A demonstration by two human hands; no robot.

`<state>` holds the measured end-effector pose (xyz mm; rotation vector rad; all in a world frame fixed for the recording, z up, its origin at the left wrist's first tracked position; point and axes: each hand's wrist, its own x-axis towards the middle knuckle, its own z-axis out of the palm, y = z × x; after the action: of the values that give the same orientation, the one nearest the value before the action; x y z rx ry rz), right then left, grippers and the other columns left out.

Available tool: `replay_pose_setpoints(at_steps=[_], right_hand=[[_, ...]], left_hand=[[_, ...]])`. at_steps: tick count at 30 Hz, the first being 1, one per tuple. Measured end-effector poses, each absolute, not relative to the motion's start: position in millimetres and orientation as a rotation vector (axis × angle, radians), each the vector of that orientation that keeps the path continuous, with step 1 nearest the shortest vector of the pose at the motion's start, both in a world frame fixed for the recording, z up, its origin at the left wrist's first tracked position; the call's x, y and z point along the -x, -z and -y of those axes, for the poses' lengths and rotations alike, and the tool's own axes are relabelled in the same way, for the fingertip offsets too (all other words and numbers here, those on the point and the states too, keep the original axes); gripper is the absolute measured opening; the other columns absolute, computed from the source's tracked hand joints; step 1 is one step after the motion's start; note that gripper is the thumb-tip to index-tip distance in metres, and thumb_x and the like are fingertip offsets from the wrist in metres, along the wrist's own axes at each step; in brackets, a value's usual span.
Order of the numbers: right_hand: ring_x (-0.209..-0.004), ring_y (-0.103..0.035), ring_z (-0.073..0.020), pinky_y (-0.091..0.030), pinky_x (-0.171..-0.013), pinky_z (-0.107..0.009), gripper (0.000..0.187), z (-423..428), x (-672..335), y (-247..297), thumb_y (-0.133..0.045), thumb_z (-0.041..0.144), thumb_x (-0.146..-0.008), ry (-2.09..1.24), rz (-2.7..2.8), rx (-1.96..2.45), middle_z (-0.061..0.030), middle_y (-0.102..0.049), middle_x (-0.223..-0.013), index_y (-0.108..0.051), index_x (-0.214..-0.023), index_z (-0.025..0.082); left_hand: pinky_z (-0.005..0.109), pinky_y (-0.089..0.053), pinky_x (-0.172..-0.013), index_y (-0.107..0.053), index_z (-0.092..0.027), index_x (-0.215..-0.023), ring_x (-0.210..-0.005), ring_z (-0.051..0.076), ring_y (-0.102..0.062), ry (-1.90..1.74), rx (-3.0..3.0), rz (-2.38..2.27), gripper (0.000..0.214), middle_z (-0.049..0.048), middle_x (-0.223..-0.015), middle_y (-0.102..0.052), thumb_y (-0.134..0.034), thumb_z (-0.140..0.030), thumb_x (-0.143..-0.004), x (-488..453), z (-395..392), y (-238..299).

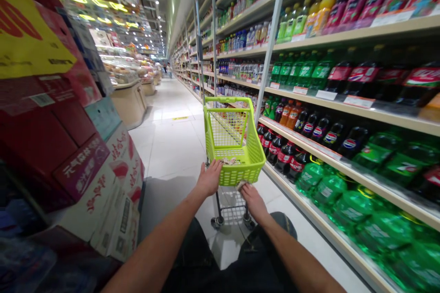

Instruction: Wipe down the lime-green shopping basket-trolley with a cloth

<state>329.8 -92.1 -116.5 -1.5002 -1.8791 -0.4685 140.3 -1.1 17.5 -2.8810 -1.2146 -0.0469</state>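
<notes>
A small lime-green shopping cart (240,175) stands in front of my knees, its basket facing me. My left hand (209,178) grips the basket's near left corner, fingers over the rim. Below the basket's lower front edge, my right hand (255,200) presses a pale crumpled cloth (242,185) against the plastic; its fingertips are partly hidden by the cloth. Another crumpled, light-coloured piece, perhaps cloth (231,161), lies inside the basket near the front rim. The cart's handle (228,99) is at the far end.
Shelves of soft-drink bottles (364,78) run along the right, with large green bottles (347,192) at the bottom. Stacked drink cartons (103,192) crowd the left. A tiled aisle (172,132) leads away past display counters (129,103), with people far off.
</notes>
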Motion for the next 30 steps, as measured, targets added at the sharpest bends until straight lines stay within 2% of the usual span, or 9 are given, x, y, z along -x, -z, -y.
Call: replay_pose_setpoints(at_steps=[3,6,8,14,16,21,24,27,30], right_hand=[[-0.121,-0.040,-0.0187,-0.041,-0.095,-0.045,0.045,99.1,-339.4,111.2,-0.031,0.001,-0.079,0.514,1.822,1.494,-0.0108,-0.057,-0.118,-0.055,-0.115,0.016],[-0.128,-0.030,-0.0197,-0.033,-0.102,-0.048,0.048,94.8,-351.8,79.5,-0.031,0.003,-0.079,0.554,1.658,1.492,-0.0105,-0.048,-0.128,-0.050,-0.121,0.016],[-0.129,-0.028,-0.0197,-0.030,-0.103,-0.049,0.048,90.3,-356.2,73.1,-0.030,0.003,-0.079,0.550,1.580,1.519,-0.0107,-0.045,-0.131,-0.049,-0.122,0.016],[-0.122,-0.039,-0.0177,-0.041,-0.096,-0.041,0.058,107.4,-358.9,132.2,-0.031,-0.001,-0.071,0.436,1.664,1.625,-0.0059,-0.053,-0.124,-0.048,-0.122,0.021],[-0.123,-0.038,-0.0184,-0.039,-0.097,-0.042,0.058,111.8,-367.8,127.8,-0.030,-0.001,-0.071,0.461,1.596,1.647,-0.0068,-0.051,-0.125,-0.048,-0.122,0.019],[-0.129,-0.027,-0.0196,-0.028,-0.105,-0.046,0.058,94.0,-383.4,76.5,-0.028,0.000,-0.073,0.523,1.303,1.668,-0.0089,-0.037,-0.136,-0.042,-0.127,0.015],[-0.129,-0.027,-0.0199,-0.033,-0.102,-0.044,0.058,87.4,-364.9,92.9,-0.027,-0.001,-0.072,0.429,1.318,1.677,-0.0097,-0.036,-0.136,-0.043,-0.126,0.015],[-0.123,-0.037,-0.0185,-0.041,-0.096,-0.040,0.057,93.3,-345.3,126.5,-0.028,-0.001,-0.071,0.344,1.487,1.635,-0.0089,-0.046,-0.129,-0.048,-0.121,0.018],[-0.123,-0.038,-0.0186,-0.040,-0.097,-0.040,0.058,97.4,-348.2,120.7,-0.029,-0.001,-0.070,0.371,1.437,1.635,-0.0092,-0.045,-0.130,-0.047,-0.122,0.018]], left_hand=[[0.055,-0.011,-0.105,-0.023,-0.015,-0.134,-0.133,0.020,-0.014,0.059,2.864,1.237,0.063,0.0071,-0.145,-0.021,-0.031,-0.006,-0.072,-141.2,0.9,-16.6],[0.057,-0.009,-0.104,-0.025,-0.015,-0.133,-0.133,0.022,-0.014,0.120,2.819,1.297,0.061,0.0092,-0.143,-0.024,-0.031,-0.007,-0.073,-149.1,4.8,-12.6],[0.057,-0.008,-0.104,-0.025,-0.015,-0.133,-0.133,0.023,-0.013,0.165,2.791,1.321,0.060,0.0104,-0.143,-0.025,-0.032,-0.009,-0.074,-154.8,8.9,-9.5],[0.053,-0.005,-0.106,-0.021,-0.015,-0.135,-0.133,0.020,-0.013,0.149,2.819,1.240,0.065,0.0083,-0.144,-0.024,-0.034,-0.007,-0.072,-155.0,12.5,-5.2],[0.052,-0.004,-0.106,-0.021,-0.015,-0.135,-0.133,0.019,-0.014,0.156,2.820,1.245,0.066,0.0081,-0.144,-0.024,-0.034,-0.007,-0.071,-153.6,11.1,-4.7],[0.054,-0.007,-0.105,-0.022,-0.012,-0.135,-0.134,0.021,-0.012,0.173,2.791,1.348,0.065,0.0095,-0.144,-0.021,-0.033,-0.008,-0.071,-157.0,12.5,-2.9],[0.055,-0.007,-0.105,-0.021,-0.010,-0.135,-0.134,0.021,-0.012,0.151,2.800,1.323,0.066,0.0098,-0.145,-0.020,-0.033,-0.009,-0.070,-157.1,14.6,-3.4],[0.054,-0.007,-0.105,-0.019,-0.010,-0.136,-0.134,0.020,-0.010,0.128,2.806,1.281,0.066,0.0092,-0.145,-0.018,-0.033,-0.009,-0.071,-153.8,14.6,-4.3],[0.054,-0.007,-0.105,-0.019,-0.010,-0.136,-0.134,0.020,-0.010,0.129,2.811,1.270,0.066,0.0093,-0.145,-0.017,-0.033,-0.010,-0.071,-152.1,14.2,-4.1]])
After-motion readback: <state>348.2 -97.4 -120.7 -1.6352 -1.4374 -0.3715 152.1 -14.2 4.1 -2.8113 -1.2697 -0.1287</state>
